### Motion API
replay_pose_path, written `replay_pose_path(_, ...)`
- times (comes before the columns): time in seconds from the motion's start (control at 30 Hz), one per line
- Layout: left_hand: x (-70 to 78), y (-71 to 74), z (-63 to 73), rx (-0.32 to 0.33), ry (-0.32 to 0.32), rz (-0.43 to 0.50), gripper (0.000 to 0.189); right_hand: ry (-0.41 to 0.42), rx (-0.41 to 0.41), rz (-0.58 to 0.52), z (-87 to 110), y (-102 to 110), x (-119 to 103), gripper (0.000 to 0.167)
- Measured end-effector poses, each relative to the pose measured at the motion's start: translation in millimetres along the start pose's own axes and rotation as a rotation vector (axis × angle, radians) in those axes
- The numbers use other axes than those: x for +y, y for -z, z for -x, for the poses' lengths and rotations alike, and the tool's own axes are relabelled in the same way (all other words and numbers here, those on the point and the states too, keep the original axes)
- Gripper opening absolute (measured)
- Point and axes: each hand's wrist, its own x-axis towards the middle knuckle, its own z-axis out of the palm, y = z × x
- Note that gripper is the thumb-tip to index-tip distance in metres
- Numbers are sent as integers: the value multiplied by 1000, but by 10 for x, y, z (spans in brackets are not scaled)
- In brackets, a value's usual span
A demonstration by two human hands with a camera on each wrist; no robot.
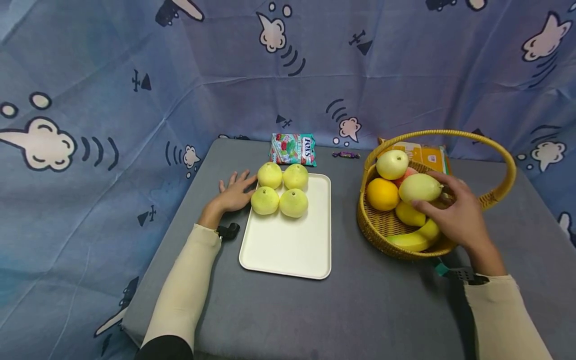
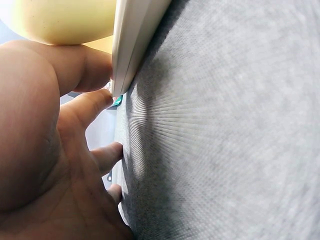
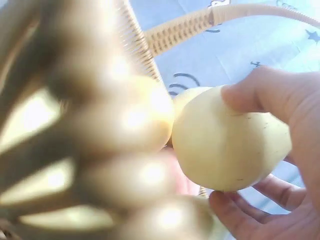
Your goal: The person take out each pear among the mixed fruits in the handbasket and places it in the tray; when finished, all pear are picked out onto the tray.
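Observation:
My right hand (image 1: 461, 210) grips a pale green, pear-like fruit (image 1: 420, 187) above the woven basket (image 1: 371, 232). In the right wrist view, the thumb and fingers curl around this fruit (image 3: 225, 142). Inside the basket are an orange (image 1: 382, 194), another pale green fruit (image 1: 392, 164), a yellow fruit (image 1: 410, 214), a banana (image 1: 416, 240) and a partly hidden reddish fruit (image 1: 406, 175). My left hand (image 1: 236, 194), fingers spread, rests at the left edge of a white tray (image 1: 288, 250). Several round yellow-green fruits (image 1: 294, 203) sit at the tray's far end.
A candy bag (image 1: 293, 149) lies behind the tray, with a small purple wrapped sweet (image 1: 346, 155) to its right. Behind the basket lies an orange packet (image 1: 429, 156). The basket's tall handle (image 1: 443, 132) arches over it. Patterned blue cloth (image 1: 252, 100) hangs beyond the grey table (image 1: 351, 315).

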Motion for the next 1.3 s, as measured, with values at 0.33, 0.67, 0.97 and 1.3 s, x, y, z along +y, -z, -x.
replay_pose_path(0.33,39,9,15,-8,16,0,64,65,-24,-232,164,76,-215,73)
replay_pose_path(0.67,38,17,18,-7,14,-18,64,192,-155,-305,313,-12,-600,77)
replay_pose_path(0.97,42,9,23,-4,5,-4,64,269,-293,-333,351,-307,-813,78)
replay_pose_path(1.3,19,4,-3,-13,15,-15,64,327,-416,-272,275,-662,-1017,71)
